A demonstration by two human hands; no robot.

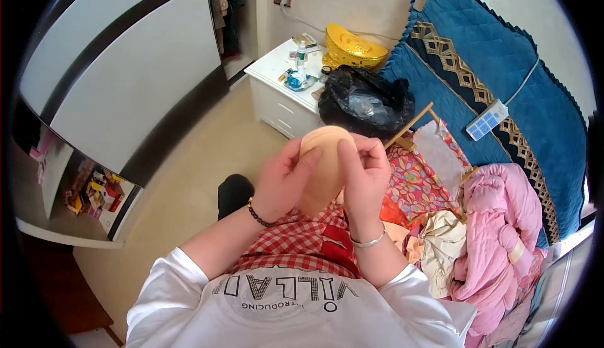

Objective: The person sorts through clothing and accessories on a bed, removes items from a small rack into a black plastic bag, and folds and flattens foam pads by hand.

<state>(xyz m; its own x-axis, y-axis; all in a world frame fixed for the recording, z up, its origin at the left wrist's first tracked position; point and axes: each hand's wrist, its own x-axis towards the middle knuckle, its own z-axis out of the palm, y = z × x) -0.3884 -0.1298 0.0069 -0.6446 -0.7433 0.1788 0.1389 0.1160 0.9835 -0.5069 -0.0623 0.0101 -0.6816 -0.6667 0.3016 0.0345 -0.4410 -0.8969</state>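
A beige, rounded pad-like piece (327,159) is held up in front of the lap, between both hands. My left hand (286,181), with a dark beaded bracelet at the wrist, pinches its left edge with the thumb on the near face. On the opposite side, my right hand (367,178), wearing a silver bangle, grips the upper right edge with thumb and bent fingers. Below the piece lies a red and white checked cloth (277,238) over the lap. The fingers behind the piece are partly hidden.
A white nightstand (274,77) holds a bottle and a gold ingot-shaped object (352,46). Beside it sits a black plastic bag (365,99). Floral fabric (415,181), a pink quilt (497,235) and a power strip (486,121) lie to the right. A cabinet (138,65) stands left.
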